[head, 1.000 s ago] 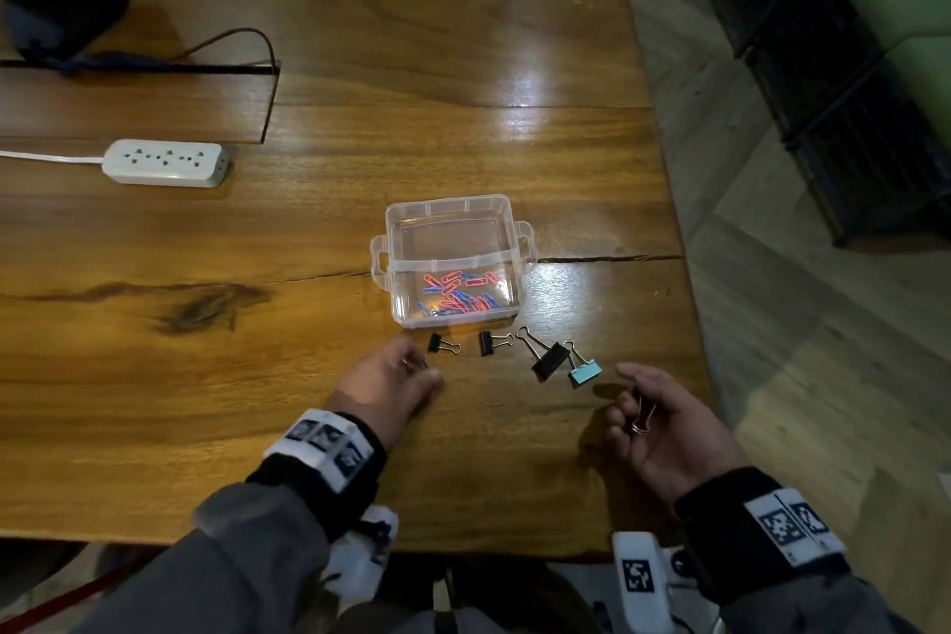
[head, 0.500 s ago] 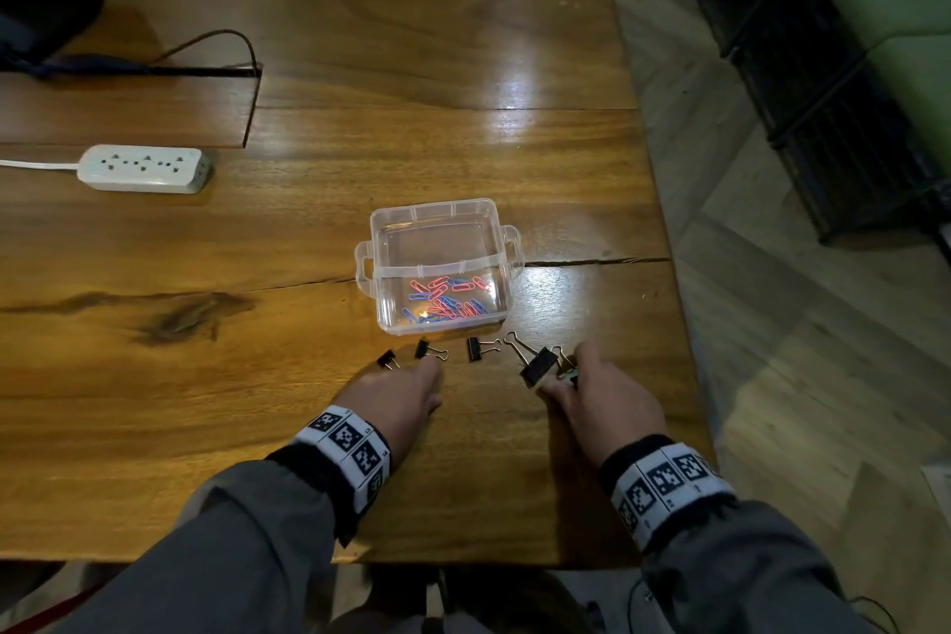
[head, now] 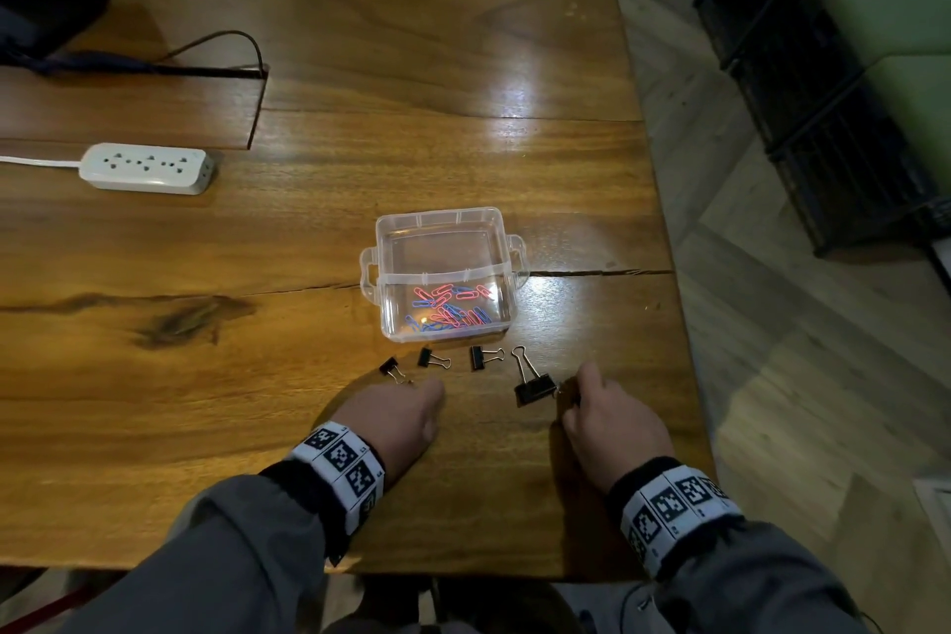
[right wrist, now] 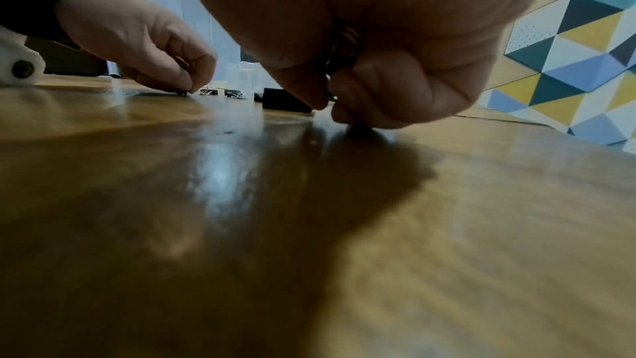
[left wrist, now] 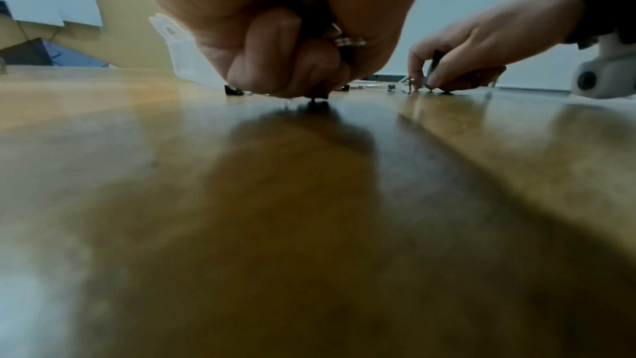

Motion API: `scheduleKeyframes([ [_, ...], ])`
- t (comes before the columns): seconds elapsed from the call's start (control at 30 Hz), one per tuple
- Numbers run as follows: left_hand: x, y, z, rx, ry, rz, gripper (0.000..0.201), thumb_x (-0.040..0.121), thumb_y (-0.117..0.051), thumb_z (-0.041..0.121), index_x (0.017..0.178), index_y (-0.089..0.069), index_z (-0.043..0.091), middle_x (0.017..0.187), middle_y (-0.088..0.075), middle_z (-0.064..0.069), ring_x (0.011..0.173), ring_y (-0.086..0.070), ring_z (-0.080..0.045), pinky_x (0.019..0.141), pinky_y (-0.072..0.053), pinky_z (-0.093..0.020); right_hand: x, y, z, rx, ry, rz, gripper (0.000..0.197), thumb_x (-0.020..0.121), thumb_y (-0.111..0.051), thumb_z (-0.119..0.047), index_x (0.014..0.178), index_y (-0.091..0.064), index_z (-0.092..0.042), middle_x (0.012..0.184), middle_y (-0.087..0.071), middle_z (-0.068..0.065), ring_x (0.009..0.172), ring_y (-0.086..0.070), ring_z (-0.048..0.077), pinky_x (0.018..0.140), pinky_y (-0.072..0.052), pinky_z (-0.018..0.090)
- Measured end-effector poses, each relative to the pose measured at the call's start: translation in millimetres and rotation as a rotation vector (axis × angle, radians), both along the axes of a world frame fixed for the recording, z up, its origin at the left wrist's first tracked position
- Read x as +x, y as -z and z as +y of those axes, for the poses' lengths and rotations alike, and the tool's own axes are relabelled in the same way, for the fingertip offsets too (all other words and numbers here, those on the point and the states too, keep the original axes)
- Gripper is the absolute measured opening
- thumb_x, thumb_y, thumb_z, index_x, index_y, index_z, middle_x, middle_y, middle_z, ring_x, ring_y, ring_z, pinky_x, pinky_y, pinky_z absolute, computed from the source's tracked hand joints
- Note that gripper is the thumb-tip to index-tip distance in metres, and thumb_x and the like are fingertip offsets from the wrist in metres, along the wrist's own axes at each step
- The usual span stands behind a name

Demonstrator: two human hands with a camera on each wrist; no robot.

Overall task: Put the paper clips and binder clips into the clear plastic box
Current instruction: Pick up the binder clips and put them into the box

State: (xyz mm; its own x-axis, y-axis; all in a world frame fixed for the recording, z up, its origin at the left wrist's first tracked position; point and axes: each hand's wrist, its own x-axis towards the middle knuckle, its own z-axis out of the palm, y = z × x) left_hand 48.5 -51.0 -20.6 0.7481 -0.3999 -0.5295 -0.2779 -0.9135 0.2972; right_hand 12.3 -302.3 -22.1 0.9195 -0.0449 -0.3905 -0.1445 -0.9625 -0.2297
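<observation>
The clear plastic box (head: 489, 221) stands on the wooden table with several red and blue paper clips (head: 447, 308) inside. In front of it lie three small black binder clips (head: 389, 367) (head: 426, 357) (head: 477, 358) and a large black binder clip (head: 532, 387). My left hand (head: 424, 391) is curled with its fingertips on the table by the leftmost clip's wire handle. The left wrist view shows metal clip wire (left wrist: 348, 41) held in its palm. My right hand (head: 579, 389), just right of the large clip, pinches a binder clip (left wrist: 435, 63) against the table, and more wire (right wrist: 344, 37) shows in its palm.
A white power strip (head: 146, 168) lies far left on the table, and a dark cable (head: 226, 39) runs behind it. The table's right edge (head: 684, 350) is close to my right hand, with floor beyond. Black wire crates (head: 823, 118) stand at the far right.
My right hand turned palm down and came left onto the teal clip, which is now hidden. My left hand drew back slightly, uncovering the leftmost small clip.
</observation>
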Motion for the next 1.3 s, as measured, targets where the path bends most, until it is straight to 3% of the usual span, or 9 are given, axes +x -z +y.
scheduleKeyframes([
  [0.23,19.5,-33.8,18.8,-0.484,-0.466,0.028,0.021,0.084,-0.062,0.011,0.07,-0.053,0.023,0.064,-0.058,0.003,0.06,-0.055,-0.012,0.058,-0.047,-0.031,8.9,-27.9,-16.5,0.505,0.511,0.037,0.009,0.098,-0.045,-0.016,0.101,-0.048,-0.024,0.079,-0.062,0.005,0.063,-0.056,0.017,0.053,-0.043,0.029],
  [0.37,98.2,-62.7,17.8,-0.693,-0.733,0.028,0.024,0.086,-0.052,-0.002,0.067,-0.054,0.013,0.041,-0.051,0.004,0.031,-0.041,-0.007,0.035,-0.033,-0.019,20.2,-37.9,-23.7,0.884,0.852,0.045,0.024,0.093,-0.041,-0.004,0.106,-0.059,-0.012,0.071,-0.06,0.011,0.052,-0.048,0.019,0.046,-0.038,0.03],
  [0.57,159.6,-55.2,-14.8,-0.609,-0.9,0.067,0.016,0.086,-0.053,0.006,0.071,-0.058,0.009,0.058,-0.056,-0.012,0.04,-0.046,-0.018,0.042,-0.04,-0.026,54.5,-56.7,7.7,1.424,1.028,0.276,0.024,0.093,-0.038,-0.002,0.11,-0.055,0.001,0.08,-0.063,0.018,0.055,-0.056,0.022,0.044,-0.046,0.029],
  [0.67,161.7,-50.7,-22.0,-0.669,-0.986,0.101,0.013,0.091,-0.061,0.016,0.087,-0.061,0.004,0.07,-0.063,-0.016,0.046,-0.058,-0.02,0.042,-0.054,-0.031,80.8,-68.0,26.5,1.453,0.964,0.298,0.022,0.095,-0.045,-0.003,0.112,-0.058,0.002,0.1,-0.062,0.023,0.066,-0.063,0.023,0.054,-0.054,0.029],
  [0.77,154.6,-52.3,-12.5,-0.635,-0.926,0.036,0.016,0.09,-0.064,0.026,0.097,-0.065,0.011,0.083,-0.067,-0.008,0.064,-0.065,-0.021,0.053,-0.061,-0.037,110.2,-74.1,49.3,1.417,0.884,0.301,0.02,0.094,-0.05,0.0,0.113,-0.055,0.003,0.095,-0.06,0.022,0.065,-0.063,0.023,0.054,-0.056,0.029],
  [0.87,135.1,-65.6,13.4,-0.58,-0.831,-0.22,0.009,0.091,-0.06,0.029,0.095,-0.063,0.021,0.088,-0.066,0.001,0.078,-0.065,-0.02,0.069,-0.057,-0.039,140.1,-77.0,73.4,1.376,0.8,0.311,0.008,0.091,-0.056,0.003,0.098,-0.055,0.0,0.086,-0.058,0.02,0.063,-0.062,0.024,0.049,-0.057,0.029],
  [0.97,97.6,-72.0,42.1,-0.461,-0.874,-0.383,0.011,0.092,-0.059,0.028,0.084,-0.059,0.02,0.077,-0.061,0.002,0.071,-0.058,-0.018,0.062,-0.047,-0.033,165.9,-76.5,90.6,1.287,0.788,0.283,0.008,0.09,-0.061,0.002,0.092,-0.054,-0.002,0.091,-0.059,0.021,0.07,-0.064,0.029,0.063,-0.06,0.039],
  [1.07,60.4,-52.1,57.4,-0.26,-0.836,-0.234,0.02,0.089,-0.063,0.029,0.072,-0.054,0.023,0.072,-0.062,-0.002,0.065,-0.054,-0.017,0.055,-0.036,-0.03,179.3,-75.3,97.9,1.248,0.789,0.294,0.025,0.088,-0.065,-0.004,0.111,-0.055,-0.004,0.109,-0.059,0.022,0.097,-0.066,0.037,0.082,-0.058,0.046],
  [1.3,27.1,-10.5,29.9,-0.101,-0.562,-0.04,0.042,0.075,-0.074,0.045,0.106,-0.052,0.027,0.101,-0.047,0.006,0.087,-0.051,-0.014,0.075,-0.044,-0.029,146.5,-74.5,76.0,1.107,0.58,0.095,0.016,0.09,-0.062,-0.014,0.107,-0.06,-0.015,0.107,-0.061,0.011,0.086,-0.065,0.025,0.066,-0.058,0.04],
])
